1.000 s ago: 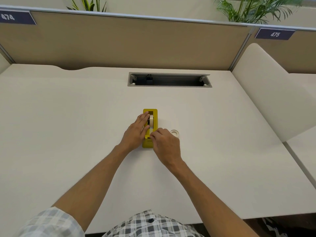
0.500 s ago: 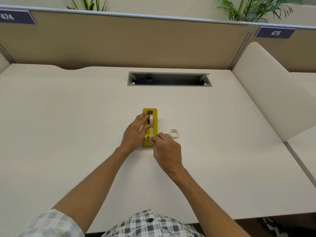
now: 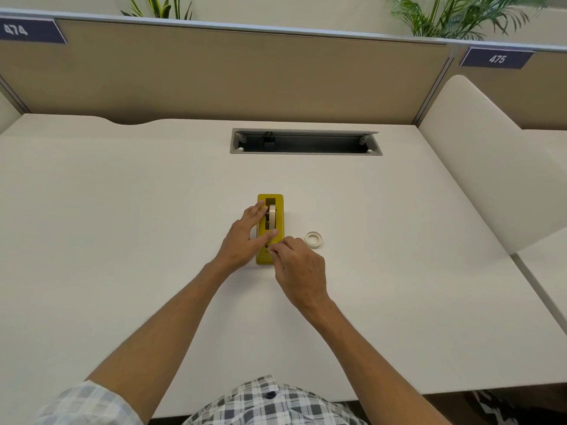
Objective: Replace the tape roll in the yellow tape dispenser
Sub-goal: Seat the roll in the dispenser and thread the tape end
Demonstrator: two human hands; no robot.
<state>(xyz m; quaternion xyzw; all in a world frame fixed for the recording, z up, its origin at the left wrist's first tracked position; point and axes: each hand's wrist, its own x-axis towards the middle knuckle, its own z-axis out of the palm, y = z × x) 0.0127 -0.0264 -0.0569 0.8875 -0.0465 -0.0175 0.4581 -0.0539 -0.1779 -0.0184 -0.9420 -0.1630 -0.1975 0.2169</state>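
The yellow tape dispenser [image 3: 278, 201] lies lengthwise on the white desk [image 3: 122, 240], a pale tape roll [image 3: 271, 215] seated in its slot. My left hand [image 3: 245, 237] rests flat against the dispenser's left side, thumb across its top. My right hand [image 3: 299, 265] has thumb and forefinger pinched together at the near end, by the cutter; the tape strip there is too small to see clearly. A small white ring-shaped tape core [image 3: 313, 239] lies on the desk just right of the dispenser, apart from both hands.
A recessed cable tray [image 3: 305, 142] opens in the desk behind the dispenser. A tan partition [image 3: 233, 75] closes the back, and a cream side divider [image 3: 497, 167] stands on the right. The desk's front edge is near my shirt.
My right hand has drawn back slightly toward the near end of the dispenser, uncovering the white tape core. My left hand has stayed on the dispenser.
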